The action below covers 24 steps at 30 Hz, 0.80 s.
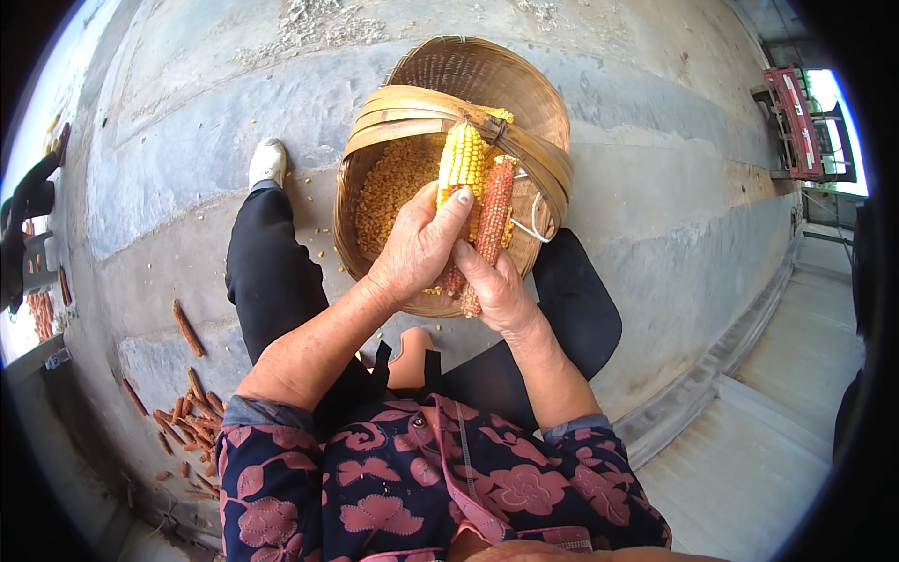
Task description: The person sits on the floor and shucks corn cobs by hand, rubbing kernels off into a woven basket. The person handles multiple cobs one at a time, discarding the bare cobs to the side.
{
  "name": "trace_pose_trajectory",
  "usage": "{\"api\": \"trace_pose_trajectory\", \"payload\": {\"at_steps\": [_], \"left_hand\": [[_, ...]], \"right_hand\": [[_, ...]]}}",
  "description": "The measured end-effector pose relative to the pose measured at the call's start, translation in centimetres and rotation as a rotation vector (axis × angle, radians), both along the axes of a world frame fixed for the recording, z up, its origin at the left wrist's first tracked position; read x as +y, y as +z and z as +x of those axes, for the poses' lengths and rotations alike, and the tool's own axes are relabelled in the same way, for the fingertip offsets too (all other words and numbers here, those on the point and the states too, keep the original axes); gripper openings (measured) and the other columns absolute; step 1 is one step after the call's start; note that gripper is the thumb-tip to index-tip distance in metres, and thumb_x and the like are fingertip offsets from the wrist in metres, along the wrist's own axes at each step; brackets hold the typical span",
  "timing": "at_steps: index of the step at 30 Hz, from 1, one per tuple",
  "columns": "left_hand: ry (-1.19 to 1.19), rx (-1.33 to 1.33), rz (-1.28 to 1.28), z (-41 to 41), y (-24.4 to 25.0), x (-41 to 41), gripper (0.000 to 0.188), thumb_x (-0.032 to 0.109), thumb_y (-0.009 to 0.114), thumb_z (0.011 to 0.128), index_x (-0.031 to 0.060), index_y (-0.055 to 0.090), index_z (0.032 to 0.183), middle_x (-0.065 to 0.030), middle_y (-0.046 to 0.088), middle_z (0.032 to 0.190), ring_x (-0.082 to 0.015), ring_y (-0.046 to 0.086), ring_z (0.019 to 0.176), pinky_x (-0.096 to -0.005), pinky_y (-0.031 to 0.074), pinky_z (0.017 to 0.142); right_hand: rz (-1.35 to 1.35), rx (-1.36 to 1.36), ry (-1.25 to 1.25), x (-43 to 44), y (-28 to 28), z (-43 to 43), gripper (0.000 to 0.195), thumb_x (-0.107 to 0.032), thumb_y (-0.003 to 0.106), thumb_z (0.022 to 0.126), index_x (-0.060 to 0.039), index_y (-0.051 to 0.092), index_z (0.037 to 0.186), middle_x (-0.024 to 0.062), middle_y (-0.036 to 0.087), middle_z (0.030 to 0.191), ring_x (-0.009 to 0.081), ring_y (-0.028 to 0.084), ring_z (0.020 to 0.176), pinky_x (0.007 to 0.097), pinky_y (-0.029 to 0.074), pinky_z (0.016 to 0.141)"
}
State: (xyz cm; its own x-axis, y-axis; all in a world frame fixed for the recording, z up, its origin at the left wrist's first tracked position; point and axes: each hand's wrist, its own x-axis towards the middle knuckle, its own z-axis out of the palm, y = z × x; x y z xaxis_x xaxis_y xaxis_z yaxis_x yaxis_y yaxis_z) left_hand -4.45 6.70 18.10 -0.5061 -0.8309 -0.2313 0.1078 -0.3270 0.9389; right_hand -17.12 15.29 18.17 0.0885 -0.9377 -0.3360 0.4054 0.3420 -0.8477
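My left hand [414,242] grips an ear of corn [461,154] with yellow kernels at its upper end. In my right hand [502,291] is a reddish corncob [495,204], mostly stripped of kernels, held slanted against the yellow ear. The lower end of another reddish cob [454,279] shows between the hands; which hand bears it I cannot tell. Both hands are over a woven bamboo basket [544,91] between my legs. Loose yellow kernels [393,183] lie inside it, and more corn is partly hidden behind the wide bamboo handle [400,105]. A white cord [537,218] loops at the basket's right side.
Several bare cobs [193,421] lie heaped on the concrete floor [667,281] at lower left, with scattered kernels around. Between my legs is an orange-tan object [411,355]. Another person's dark-clothed leg [31,190] shows at the left edge. A red vehicle [793,123] stands at far right.
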Motion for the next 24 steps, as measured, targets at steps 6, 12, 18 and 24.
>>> {"api": "trace_pose_trajectory", "payload": {"at_steps": [6, 12, 18, 24], "left_hand": [[0.125, -0.048, -0.011, -0.6, 0.1, 0.6, 0.049, 0.042, 0.055, 0.104, -0.0021, 0.058, 0.124, -0.0117, 0.067, 0.107, -0.0173, 0.061, 0.099, -0.0358, 0.050, 0.090], [0.080, -0.138, -0.132, -0.2, -0.7, 0.4, 0.048, 0.041, 0.053, 0.104, -0.0029, 0.056, 0.125, -0.0183, 0.067, 0.106, -0.0255, 0.064, 0.100, -0.0396, 0.049, 0.091], [0.039, -0.091, -0.128, 0.2, -0.4, 0.1, 0.051, 0.043, 0.051, 0.105, -0.0025, 0.055, 0.126, -0.0153, 0.065, 0.104, -0.0215, 0.062, 0.099, -0.0364, 0.049, 0.090], [0.045, -0.014, 0.033, 0.1, 0.3, -0.1, 0.051, 0.046, 0.049, 0.106, -0.0006, 0.058, 0.126, -0.0089, 0.064, 0.105, -0.0144, 0.059, 0.098, -0.0330, 0.049, 0.089]], "right_hand": [[-0.035, 0.172, 0.029, -0.2, 0.7, 0.1, 0.038, -0.031, 0.056, 0.107, -0.0013, 0.057, 0.131, 0.0031, 0.063, 0.112, 0.0104, 0.061, 0.099, 0.0273, 0.052, 0.086], [-0.025, 0.191, 0.006, -0.2, 0.4, 0.3, 0.038, -0.029, 0.056, 0.107, 0.0003, 0.057, 0.131, 0.0045, 0.063, 0.113, 0.0109, 0.060, 0.100, 0.0275, 0.051, 0.086], [-0.053, 0.271, -0.010, -0.3, 1.0, 0.4, 0.037, -0.032, 0.058, 0.106, -0.0010, 0.059, 0.127, 0.0030, 0.064, 0.107, 0.0097, 0.061, 0.092, 0.0260, 0.052, 0.078], [-0.043, 0.286, 0.055, 0.0, 0.6, -0.1, 0.036, -0.029, 0.056, 0.107, -0.0006, 0.060, 0.128, 0.0046, 0.065, 0.112, 0.0119, 0.061, 0.099, 0.0289, 0.052, 0.086]]}}
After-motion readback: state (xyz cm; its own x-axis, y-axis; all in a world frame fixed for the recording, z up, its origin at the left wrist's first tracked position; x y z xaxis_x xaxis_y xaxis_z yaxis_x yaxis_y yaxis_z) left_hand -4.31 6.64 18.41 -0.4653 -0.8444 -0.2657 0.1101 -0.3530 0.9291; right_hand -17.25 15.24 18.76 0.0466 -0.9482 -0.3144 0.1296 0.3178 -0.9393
